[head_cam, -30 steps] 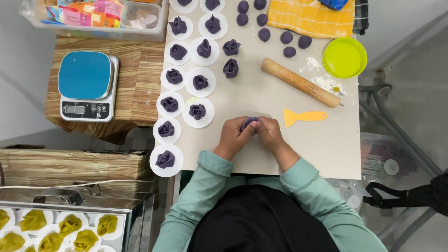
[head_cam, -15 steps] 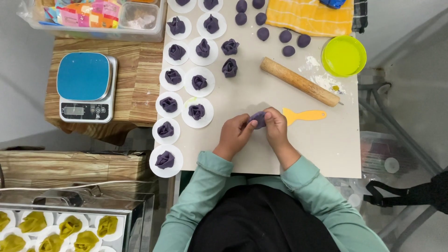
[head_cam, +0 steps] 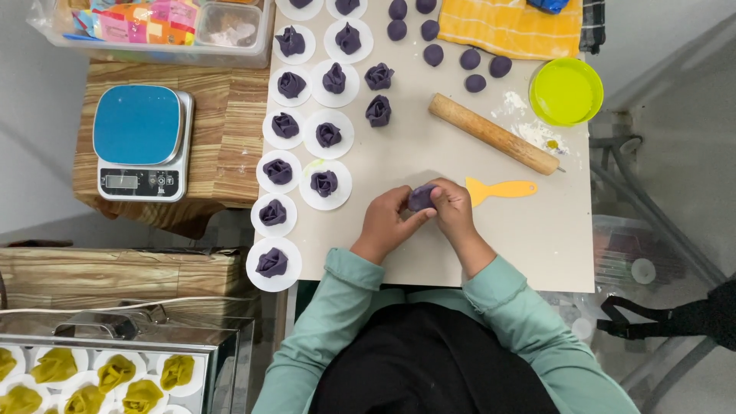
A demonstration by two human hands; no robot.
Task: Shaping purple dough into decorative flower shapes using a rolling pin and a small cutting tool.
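Both hands pinch one purple dough piece (head_cam: 421, 197) between them just above the bench (head_cam: 429, 261). The left hand (head_cam: 386, 222) holds its near-left side, the right hand (head_cam: 452, 207) closes over its right. An orange scraper (head_cam: 498, 188) lies just right of them.

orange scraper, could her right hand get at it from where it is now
Probably yes. The orange scraper lies flat on the board just beyond the right hand, with nothing between them. But both that hand and the left hand are pinching the purple dough piece, so it would have to let go first.
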